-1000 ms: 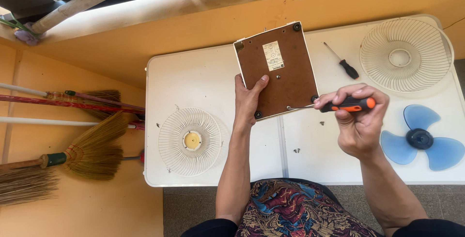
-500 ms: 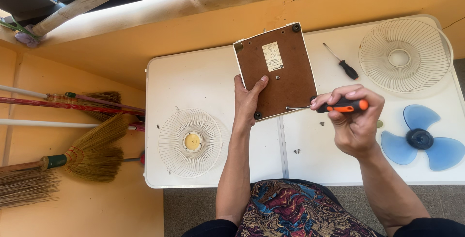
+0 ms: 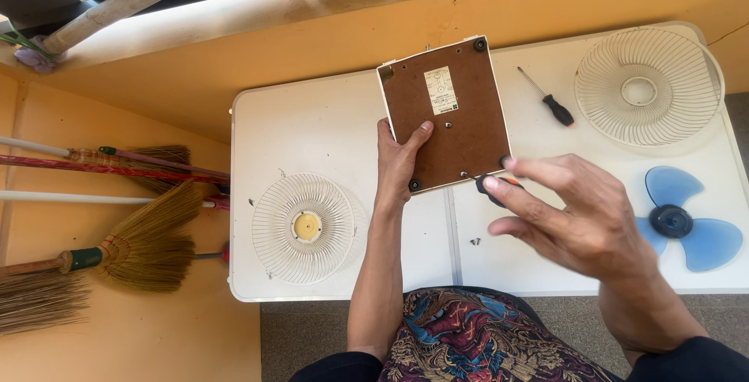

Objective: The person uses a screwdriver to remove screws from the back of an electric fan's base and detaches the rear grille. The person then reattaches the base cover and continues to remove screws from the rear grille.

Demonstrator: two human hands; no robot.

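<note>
My left hand [image 3: 398, 159] grips the lower left edge of a square fan base [image 3: 449, 117], whose brown underside with a white label faces me, tilted up off the white table [image 3: 335, 117]. My right hand [image 3: 581, 222] hovers at the base's lower right corner with its fingers stretched out. An orange-and-black screwdriver [image 3: 493, 186] sits between the fingertips, mostly hidden by them. Its metal tip rests against the base near a black rubber foot.
On the table lie a round white fan grille [image 3: 303, 227] at left, a second grille [image 3: 646, 85] at back right, a blue fan blade [image 3: 683, 226], a small black screwdriver [image 3: 548, 99] and loose screws [image 3: 474, 240]. Brooms [image 3: 117, 249] lean by the orange wall at left.
My right hand has loosened from a fist around the screwdriver handle to outstretched fingers, and it has moved lower and closer to the camera. The base and my left hand stay put.
</note>
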